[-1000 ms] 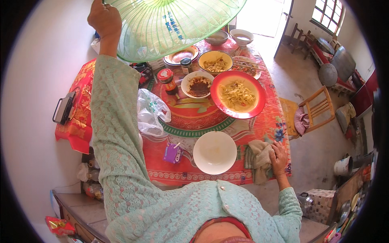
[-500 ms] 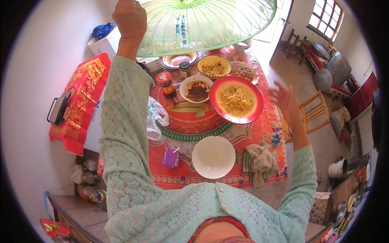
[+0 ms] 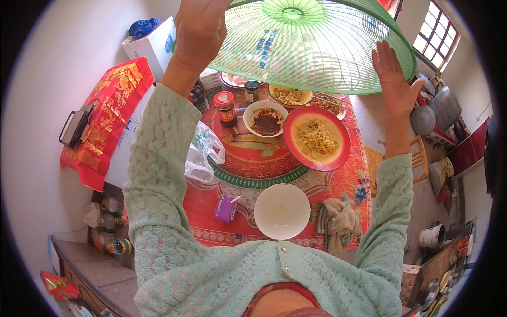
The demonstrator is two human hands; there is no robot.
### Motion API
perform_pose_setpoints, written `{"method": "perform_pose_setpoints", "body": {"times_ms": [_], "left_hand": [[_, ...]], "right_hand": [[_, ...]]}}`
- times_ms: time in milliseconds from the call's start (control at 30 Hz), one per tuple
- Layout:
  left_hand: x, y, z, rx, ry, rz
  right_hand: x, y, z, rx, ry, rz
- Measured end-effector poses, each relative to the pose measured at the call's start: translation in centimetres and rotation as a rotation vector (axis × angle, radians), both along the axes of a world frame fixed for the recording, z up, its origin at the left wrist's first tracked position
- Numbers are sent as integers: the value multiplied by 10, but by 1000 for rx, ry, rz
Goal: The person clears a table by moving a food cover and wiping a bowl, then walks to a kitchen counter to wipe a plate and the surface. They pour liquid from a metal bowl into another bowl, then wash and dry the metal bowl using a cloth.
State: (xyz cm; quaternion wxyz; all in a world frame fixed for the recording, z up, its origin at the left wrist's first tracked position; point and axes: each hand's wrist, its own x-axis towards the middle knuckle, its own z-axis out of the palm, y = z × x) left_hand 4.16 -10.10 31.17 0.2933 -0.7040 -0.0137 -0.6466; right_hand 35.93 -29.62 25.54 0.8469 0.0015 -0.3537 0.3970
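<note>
A green mesh food cover is held up over the far half of the table. At its left rim my left hand is closed on the edge, the fingertips hidden. My right hand has its fingers stretched out and touches the cover's right side. Below the cover's rim sit a red-rimmed plate of shredded vegetables, a bowl of dark sauce, a bowl of food and a plate of mixed food with chopsticks. The cover partly hides the dishes at the back.
A white bowl stands near the front edge of the red-clothed table. Around it are a purple drink carton, a cloth and a plastic bag. Two jars, one red-lidded and one dark-lidded, stand farther back.
The food cover has moved right and tilted in view, held by my left hand. My right hand has risen from beside the table to the cover's right side.
</note>
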Motion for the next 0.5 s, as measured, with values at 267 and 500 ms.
{"method": "perform_pose_setpoints", "body": {"times_ms": [267, 500], "left_hand": [[0, 13, -5, 1, -36, -114], [4, 23, -30, -50, 90, -112]], "right_hand": [[23, 11, 19, 208, -91, 260], [45, 22, -13, 236, -73, 280]]}}
